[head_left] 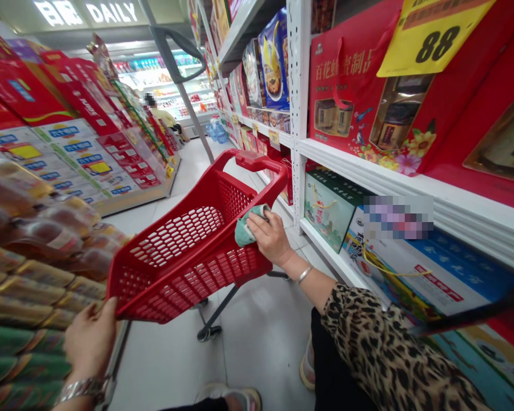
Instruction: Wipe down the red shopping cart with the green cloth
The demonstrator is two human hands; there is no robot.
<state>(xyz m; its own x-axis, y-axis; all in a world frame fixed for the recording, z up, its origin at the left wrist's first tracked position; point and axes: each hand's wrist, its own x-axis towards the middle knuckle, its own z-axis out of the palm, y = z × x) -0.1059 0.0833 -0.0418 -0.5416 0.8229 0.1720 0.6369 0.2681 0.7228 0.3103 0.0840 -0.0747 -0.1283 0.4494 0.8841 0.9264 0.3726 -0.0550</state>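
A red plastic shopping cart [184,285] with a perforated basket stands tilted across the aisle in front of me. Its basket holds nothing that I can see. My left hand [92,334] grips the near left corner of the basket rim, thumb on top. On the right side rim, my right hand [270,231] presses a green cloth [245,228] against the red plastic, fingers bent over it. The cart's grey handle [177,54] rises behind the basket on a metal pole. Grey legs and wheels [209,333] show under the basket.
White shelves [297,85] with red gift boxes [355,97] line the right side, with more boxes below. Stacked drink packs [29,285] and cartons [68,154] crowd the left. A person [163,114] is farther down the aisle, near water bottles [217,131].
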